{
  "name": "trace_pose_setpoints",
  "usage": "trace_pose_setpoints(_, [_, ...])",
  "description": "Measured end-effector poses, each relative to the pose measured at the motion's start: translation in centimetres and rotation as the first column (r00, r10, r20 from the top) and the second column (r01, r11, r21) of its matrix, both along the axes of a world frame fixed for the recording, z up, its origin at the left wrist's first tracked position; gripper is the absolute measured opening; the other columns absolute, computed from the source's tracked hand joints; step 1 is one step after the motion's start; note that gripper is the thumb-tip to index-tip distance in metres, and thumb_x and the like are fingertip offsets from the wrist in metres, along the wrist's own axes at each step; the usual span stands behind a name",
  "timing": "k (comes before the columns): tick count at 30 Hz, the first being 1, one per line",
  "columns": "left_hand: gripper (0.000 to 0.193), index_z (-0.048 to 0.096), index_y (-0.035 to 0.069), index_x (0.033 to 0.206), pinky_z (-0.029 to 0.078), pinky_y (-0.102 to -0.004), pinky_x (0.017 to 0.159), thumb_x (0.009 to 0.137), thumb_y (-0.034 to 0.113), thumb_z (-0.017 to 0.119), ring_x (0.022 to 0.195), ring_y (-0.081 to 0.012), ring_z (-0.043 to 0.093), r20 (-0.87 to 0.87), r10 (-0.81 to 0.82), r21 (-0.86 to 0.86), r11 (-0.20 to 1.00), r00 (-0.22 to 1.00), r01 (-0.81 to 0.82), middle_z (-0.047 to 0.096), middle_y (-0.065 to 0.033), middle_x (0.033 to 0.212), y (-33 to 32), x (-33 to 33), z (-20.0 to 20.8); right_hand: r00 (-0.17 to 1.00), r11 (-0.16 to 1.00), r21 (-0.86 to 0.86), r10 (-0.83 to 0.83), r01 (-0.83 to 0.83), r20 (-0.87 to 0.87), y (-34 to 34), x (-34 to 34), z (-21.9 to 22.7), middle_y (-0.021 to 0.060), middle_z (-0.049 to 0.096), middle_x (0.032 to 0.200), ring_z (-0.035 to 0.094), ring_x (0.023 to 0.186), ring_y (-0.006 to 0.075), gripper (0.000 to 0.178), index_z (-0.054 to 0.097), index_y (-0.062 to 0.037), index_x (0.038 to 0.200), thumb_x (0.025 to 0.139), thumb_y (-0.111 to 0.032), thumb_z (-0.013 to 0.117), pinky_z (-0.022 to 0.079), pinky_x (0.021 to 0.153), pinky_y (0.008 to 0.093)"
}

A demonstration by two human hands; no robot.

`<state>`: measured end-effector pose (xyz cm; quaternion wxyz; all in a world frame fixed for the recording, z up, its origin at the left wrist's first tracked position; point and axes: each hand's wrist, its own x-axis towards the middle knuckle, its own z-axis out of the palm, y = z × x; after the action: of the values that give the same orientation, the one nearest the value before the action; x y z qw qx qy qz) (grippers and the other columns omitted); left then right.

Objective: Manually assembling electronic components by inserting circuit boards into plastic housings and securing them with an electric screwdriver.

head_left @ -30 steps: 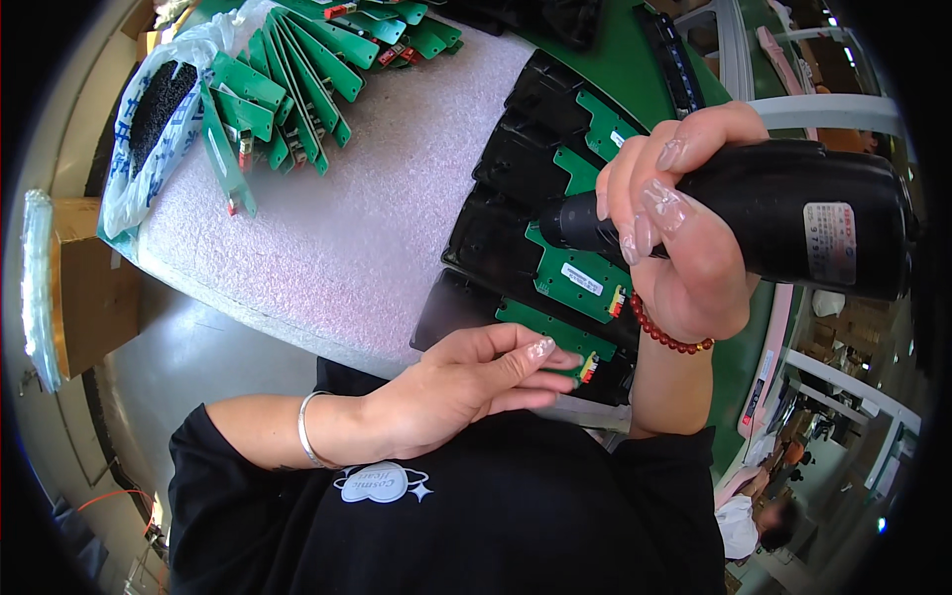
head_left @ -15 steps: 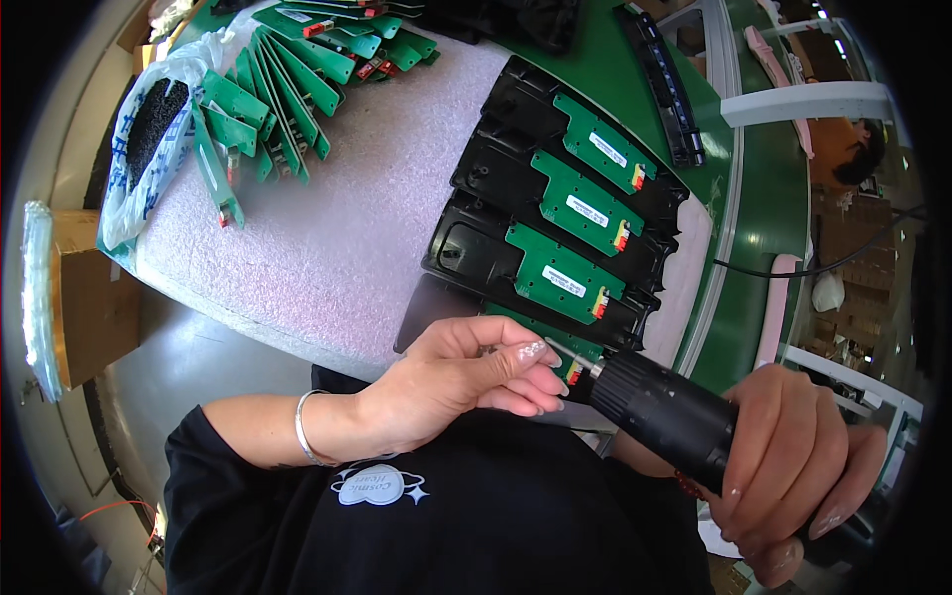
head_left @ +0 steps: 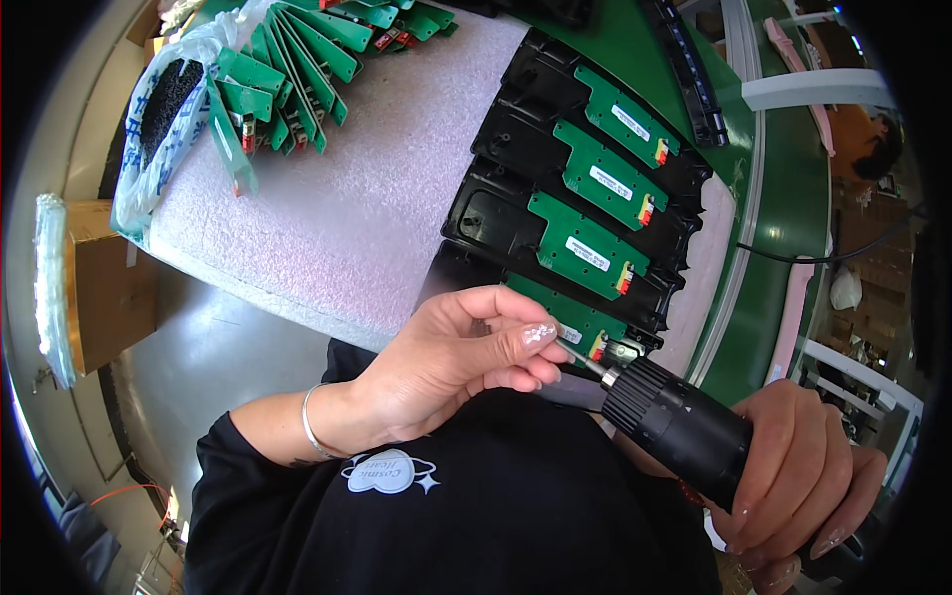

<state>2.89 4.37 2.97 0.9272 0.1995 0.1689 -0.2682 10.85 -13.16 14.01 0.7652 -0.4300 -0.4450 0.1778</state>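
Observation:
My right hand [head_left: 798, 471] grips a black electric screwdriver [head_left: 679, 426], which points left with its thin metal bit [head_left: 585, 359] toward my other hand. The thumb and fingers of my left hand [head_left: 476, 347] are pinched together at the tip of that bit. Whatever lies in the pinch is too small or hidden to make out. Just beyond the hands is the nearest green circuit board [head_left: 555, 307], partly covered by my fingers. Behind it, another green circuit board [head_left: 585, 248] with a white label and a red-yellow connector lies in a black plastic housing [head_left: 486, 213].
More housings with circuit boards [head_left: 607, 178] line up farther back on the pale foam sheet [head_left: 347, 218]. Several loose green boards [head_left: 307, 74] fan out at the back left beside a plastic bag [head_left: 149, 178] of small black pieces. A black strip [head_left: 684, 74] lies on the green table.
The view has shifted slightly, so the boards and foam appear farther right and higher. My left fingertips are now closer around the bit's tip. The screwdriver stays in my right hand.

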Motion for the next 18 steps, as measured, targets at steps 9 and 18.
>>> trace_pose_setpoints(9, [0.014,0.057,0.0,0.095,0.052,-0.0201,0.068,0.088,0.01,0.05,0.074,-0.0128,0.062,-0.07,0.011,-0.112,0.994,0.998,-0.019,0.061,-0.0094,0.086,-0.1,-0.9,-0.7,0.999,0.999,0.004,-0.033,0.033,0.021,0.6,-1.1,-0.3,-0.0035,0.056,0.062,0.054,0.053,0.0068,0.023,0.047,-0.0118,0.086,0.072,-0.005,0.064,0.045,0.055,0.0178])
trace_pose_setpoints(18, [0.026,0.052,-0.001,0.108,0.049,-0.0254,0.081,0.092,0.018,0.043,0.091,-0.0179,0.059,-0.194,-0.144,-0.218,0.971,0.97,0.1,0.059,-0.0118,0.101,-0.6,-2.0,-0.4,1.0,0.992,-0.122,-0.027,0.028,0.008,2.2,-0.8,-1.7,-0.0008,0.052,0.063,0.051,0.052,0.0085,0.027,0.043,-0.0097,0.089,0.071,-0.004,0.062,0.042,0.055,0.0229])
